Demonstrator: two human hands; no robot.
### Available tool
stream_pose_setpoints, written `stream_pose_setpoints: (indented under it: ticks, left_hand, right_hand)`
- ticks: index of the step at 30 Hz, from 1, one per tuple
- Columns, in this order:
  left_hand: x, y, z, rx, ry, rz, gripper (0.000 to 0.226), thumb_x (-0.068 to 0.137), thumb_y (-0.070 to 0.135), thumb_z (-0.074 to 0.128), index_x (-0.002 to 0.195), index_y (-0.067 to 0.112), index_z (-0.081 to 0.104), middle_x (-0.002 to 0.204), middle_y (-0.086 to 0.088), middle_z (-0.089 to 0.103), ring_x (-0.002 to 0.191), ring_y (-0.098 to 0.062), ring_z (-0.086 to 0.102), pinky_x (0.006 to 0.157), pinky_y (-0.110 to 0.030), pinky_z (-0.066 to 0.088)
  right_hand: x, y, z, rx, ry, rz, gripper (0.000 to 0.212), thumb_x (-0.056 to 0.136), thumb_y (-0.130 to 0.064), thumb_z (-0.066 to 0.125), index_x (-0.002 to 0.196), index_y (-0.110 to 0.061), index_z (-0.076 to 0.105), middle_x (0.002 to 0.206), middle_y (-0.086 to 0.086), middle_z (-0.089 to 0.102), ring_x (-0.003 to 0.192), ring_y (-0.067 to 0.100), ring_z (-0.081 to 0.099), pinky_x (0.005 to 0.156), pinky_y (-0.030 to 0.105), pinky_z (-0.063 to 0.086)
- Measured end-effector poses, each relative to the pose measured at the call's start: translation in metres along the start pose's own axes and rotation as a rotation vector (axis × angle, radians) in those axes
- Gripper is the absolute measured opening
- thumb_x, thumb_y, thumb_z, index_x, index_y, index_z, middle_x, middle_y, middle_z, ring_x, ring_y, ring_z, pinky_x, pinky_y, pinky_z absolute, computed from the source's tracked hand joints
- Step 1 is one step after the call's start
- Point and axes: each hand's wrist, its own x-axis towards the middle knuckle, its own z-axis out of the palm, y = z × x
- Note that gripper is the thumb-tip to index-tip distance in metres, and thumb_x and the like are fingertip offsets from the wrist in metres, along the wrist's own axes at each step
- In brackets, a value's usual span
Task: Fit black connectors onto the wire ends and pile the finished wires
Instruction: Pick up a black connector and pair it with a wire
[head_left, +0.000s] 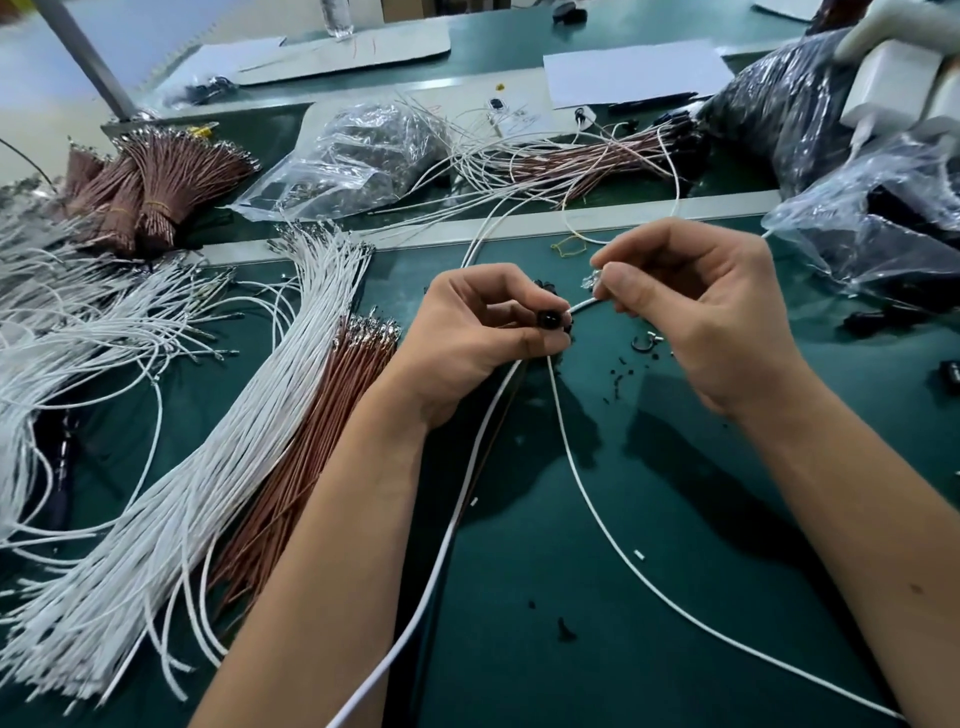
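While the left hand (483, 332) pinched a black connector (550, 318) above the green mat (597, 571), the right hand (691, 306) pinched a white wire (584, 304) just beside that connector; beyond it lay the finished wires (571, 161).

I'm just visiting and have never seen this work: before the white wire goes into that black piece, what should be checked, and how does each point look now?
1. Black connector held firmly in the left hand: ok, pinched at the fingertips.
2. White wire in the right hand grip: ok, pinched near its end.
3. Wire end lined up with the connector: ok, it points at it from close by.
4. Metal tip on the wire straight and undamaged: cannot tell, too small and partly hidden by fingers.
5. Wire already seated in the connector: cannot tell, the joint is hidden.
6. Loose black bits lying right under the hands on the green mat: not ok.
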Motion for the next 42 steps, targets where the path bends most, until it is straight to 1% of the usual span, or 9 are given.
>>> stream_pose_setpoints:
  ticks: [5,10,16,19,26,32,35,38,42]
  left_hand:
    - [0.001,0.0,0.001,-0.026,-0.009,0.011,0.032,0.066,-0.012,0.079,0.071,0.02,0.073,0.079,-0.002,0.074,0.079,-0.019,0.069,0.077,-0.028,0.057]
    - [0.001,-0.003,-0.003,-0.062,0.009,0.012,0.031,0.069,-0.019,0.076,0.076,0.01,0.067,0.077,-0.006,0.073,0.074,-0.02,0.069,0.074,-0.029,0.058]
    - [0.002,-0.005,-0.002,-0.06,0.055,-0.016,0.028,0.063,-0.009,0.081,0.07,0.017,0.072,0.081,-0.011,0.074,0.071,-0.02,0.071,0.074,-0.03,0.06]
    - [0.004,-0.008,-0.004,-0.025,0.063,-0.004,0.033,0.068,-0.016,0.08,0.071,0.017,0.074,0.082,-0.01,0.075,0.073,-0.02,0.071,0.076,-0.031,0.06]
    - [0.006,-0.012,-0.003,0.05,0.114,-0.015,0.026,0.068,-0.007,0.085,0.073,0.016,0.076,0.075,-0.008,0.073,0.074,-0.024,0.068,0.077,-0.031,0.06]
    - [0.009,-0.013,0.003,0.172,0.215,-0.013,0.023,0.068,-0.004,0.089,0.078,0.011,0.076,0.084,-0.024,0.075,0.076,-0.032,0.069,0.08,-0.05,0.059]
    - [0.01,-0.015,0.006,0.24,0.257,0.012,0.022,0.067,-0.004,0.09,0.078,0.008,0.075,0.077,-0.019,0.075,0.068,-0.025,0.069,0.071,-0.043,0.058]
    - [0.01,-0.018,0.008,0.226,0.293,0.04,0.022,0.067,-0.006,0.089,0.08,0.004,0.076,0.075,-0.014,0.076,0.064,-0.018,0.07,0.066,-0.03,0.057]
    - [0.009,-0.021,0.009,0.242,0.307,0.086,0.022,0.066,-0.009,0.088,0.081,0.003,0.075,0.077,-0.014,0.077,0.07,-0.025,0.075,0.071,-0.036,0.061]
  right_hand:
    - [-0.001,-0.005,0.003,-0.043,-0.063,-0.055,0.01,0.091,0.004,0.072,0.1,0.001,0.073,0.084,0.013,0.074,0.074,0.011,0.068,0.072,0.022,0.054]
    - [0.003,-0.013,0.008,-0.224,-0.171,-0.127,0.004,0.09,-0.002,0.077,0.094,-0.001,0.076,0.081,0.007,0.075,0.071,0.011,0.069,0.067,0.022,0.054]
    - [0.009,-0.017,0.007,-0.457,-0.189,-0.133,0.001,0.089,-0.01,0.08,0.089,-0.01,0.079,0.077,-0.001,0.075,0.068,0.017,0.071,0.067,0.041,0.059]
    - [0.011,-0.019,0.007,-0.543,-0.201,-0.117,0.002,0.087,-0.011,0.081,0.086,-0.013,0.08,0.072,-0.005,0.074,0.064,0.011,0.068,0.064,0.033,0.057]
    - [0.014,-0.018,0.011,-0.596,-0.155,-0.065,0.005,0.085,-0.011,0.082,0.082,-0.014,0.08,0.068,-0.009,0.072,0.06,0.006,0.067,0.057,0.015,0.049]
    - [0.013,-0.008,0.012,-0.534,-0.084,0.033,0.008,0.086,-0.011,0.081,0.08,-0.016,0.078,0.068,-0.008,0.073,0.061,0.009,0.069,0.059,0.024,0.055]
    - [0.012,-0.004,0.014,-0.559,-0.081,0.008,0.011,0.085,-0.009,0.08,0.079,-0.018,0.077,0.068,-0.015,0.071,0.059,0.002,0.065,0.058,0.012,0.046]
    - [0.013,0.0,0.012,-0.491,-0.114,0.037,0.008,0.086,-0.008,0.081,0.082,-0.013,0.077,0.071,-0.008,0.073,0.063,0.008,0.068,0.062,0.024,0.054]
    - [0.019,0.003,0.005,-0.419,-0.201,0.072,0.012,0.086,-0.006,0.081,0.08,-0.015,0.076,0.067,-0.006,0.071,0.058,0.004,0.059,0.059,0.022,0.049]
